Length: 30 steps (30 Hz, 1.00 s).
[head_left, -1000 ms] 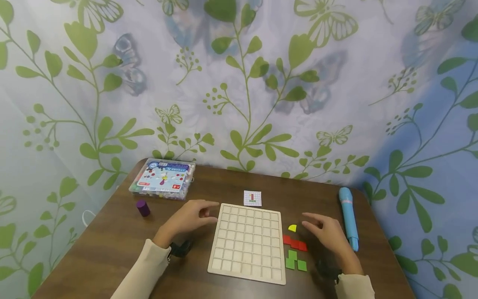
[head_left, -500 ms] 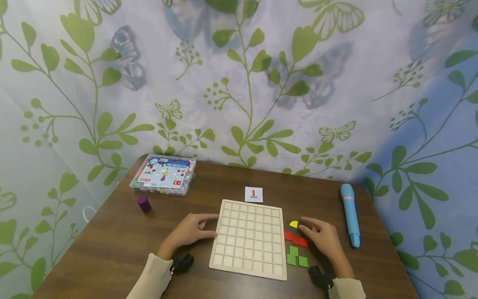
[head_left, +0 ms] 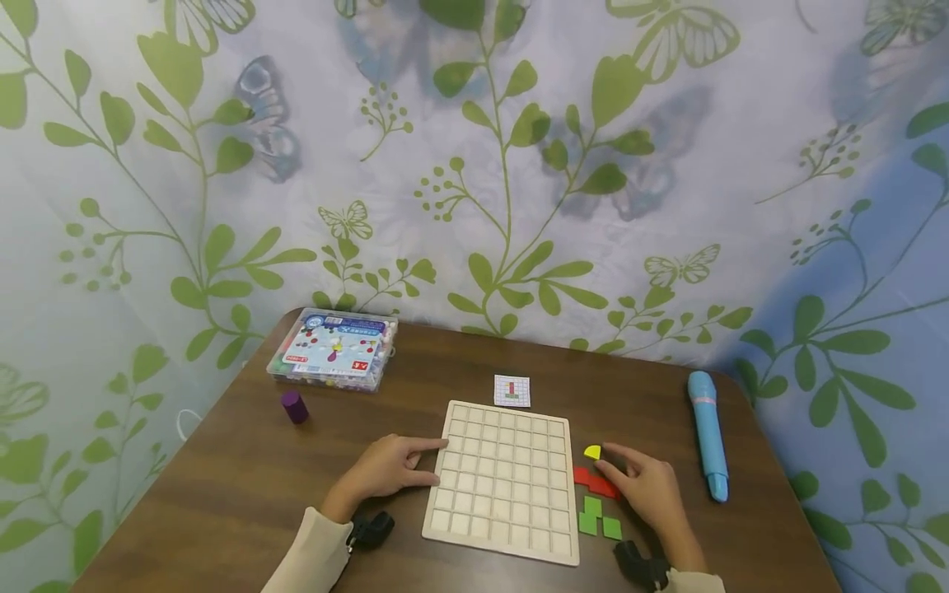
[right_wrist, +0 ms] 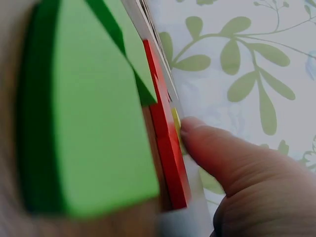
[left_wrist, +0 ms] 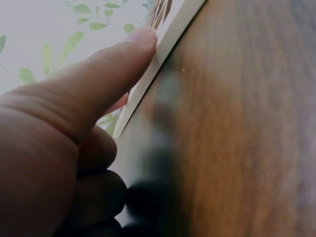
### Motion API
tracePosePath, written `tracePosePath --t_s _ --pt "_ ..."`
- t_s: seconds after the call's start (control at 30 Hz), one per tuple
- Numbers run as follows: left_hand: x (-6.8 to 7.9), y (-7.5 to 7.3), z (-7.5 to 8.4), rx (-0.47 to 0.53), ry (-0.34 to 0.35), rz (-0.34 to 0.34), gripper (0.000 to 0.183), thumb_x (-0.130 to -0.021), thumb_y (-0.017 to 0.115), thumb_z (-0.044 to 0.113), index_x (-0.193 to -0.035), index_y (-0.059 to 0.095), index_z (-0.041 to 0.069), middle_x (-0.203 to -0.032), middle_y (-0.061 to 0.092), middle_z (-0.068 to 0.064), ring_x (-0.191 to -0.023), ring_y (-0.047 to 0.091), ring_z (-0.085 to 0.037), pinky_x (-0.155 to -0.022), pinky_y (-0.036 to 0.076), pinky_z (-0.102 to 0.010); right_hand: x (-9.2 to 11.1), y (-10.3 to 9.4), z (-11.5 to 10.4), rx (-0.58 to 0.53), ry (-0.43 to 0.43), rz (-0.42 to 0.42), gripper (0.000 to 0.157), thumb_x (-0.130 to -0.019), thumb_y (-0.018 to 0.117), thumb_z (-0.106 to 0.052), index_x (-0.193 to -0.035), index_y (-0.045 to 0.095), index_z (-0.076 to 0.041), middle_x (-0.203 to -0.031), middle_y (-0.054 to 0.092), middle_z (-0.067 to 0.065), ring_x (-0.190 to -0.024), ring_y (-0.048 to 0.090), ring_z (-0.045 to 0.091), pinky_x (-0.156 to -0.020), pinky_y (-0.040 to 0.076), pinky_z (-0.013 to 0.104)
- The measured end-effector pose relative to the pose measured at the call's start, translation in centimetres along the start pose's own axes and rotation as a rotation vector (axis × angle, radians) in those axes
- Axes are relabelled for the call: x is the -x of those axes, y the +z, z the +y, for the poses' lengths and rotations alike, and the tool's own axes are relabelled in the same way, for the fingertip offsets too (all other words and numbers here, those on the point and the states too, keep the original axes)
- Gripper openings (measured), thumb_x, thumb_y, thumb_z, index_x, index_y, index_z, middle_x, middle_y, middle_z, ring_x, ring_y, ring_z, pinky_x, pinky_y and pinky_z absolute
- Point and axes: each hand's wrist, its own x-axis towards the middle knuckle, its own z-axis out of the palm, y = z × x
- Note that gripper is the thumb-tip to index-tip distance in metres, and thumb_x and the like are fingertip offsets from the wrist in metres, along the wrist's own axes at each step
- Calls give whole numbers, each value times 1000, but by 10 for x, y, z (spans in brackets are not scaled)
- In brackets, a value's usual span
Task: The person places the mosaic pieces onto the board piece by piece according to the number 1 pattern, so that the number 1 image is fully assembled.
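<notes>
My left hand [head_left: 389, 467] lies at the left side of the wooden grid board [head_left: 507, 553], thumb and index finger stretched out to its edge. In the left wrist view, the thumb [left_wrist: 106, 69] meets the rim of the board while the other fingers are folded under. My right hand [head_left: 648, 486] reaches to a yellow quarter-circle piece [head_left: 592, 452], its thumb and index fingertips apart, right at the piece's right edge. In the right wrist view the thumb [right_wrist: 222, 153] is up against the yellow piece [right_wrist: 176, 121]. Red tiles [head_left: 602, 487] and green tiles [head_left: 588, 523] lie just below.
Behind the board lies a small pattern card [head_left: 512, 391]. A clear plastic box [head_left: 334, 350] of small parts stands at the back left, with a purple cylinder [head_left: 295, 407] in front of it. To the right lies a blue microphone-shaped object [head_left: 709, 436]. A patterned curtain [head_left: 445, 206] hangs behind.
My right hand has come in leftward, its fingertips now at the yellow piece. My left thumb and index finger have moved slightly down along the board's left edge. The head view has shifted slightly.
</notes>
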Motion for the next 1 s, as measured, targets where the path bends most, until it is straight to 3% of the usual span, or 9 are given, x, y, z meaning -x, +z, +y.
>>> tracePosePath --t_s 0.23,0.7,1.0 --pt "-5 1 0 -12 -8 11 60 -87 80 47 -142 63 30 -53 31 12 -50 21 -3 -51 25 -24 0 -1 -4 73 36 -34 59 -86 77 -57 -129 73 -16 -56 41 -5 -51 34 13 -48 25 30" --pt "-11 -2 2 -28 7 25 59 -87 79 49 -141 65 30 -53 31 13 -50 21 -3 -51 24 -24 -7 -1 -5 111 96 -12 57 -85 78 -56 -126 75 -17 -56 39 -5 -51 34 14 -47 25 30" --pt "-2 2 -3 6 -4 8 60 -86 80 48 -141 65 29 -53 29 14 -49 21 -2 -50 25 -22 -1 5 -5 109 74 -48 59 -86 75 -61 -127 74 -20 -54 39 -6 -47 31 13 -44 23 30"
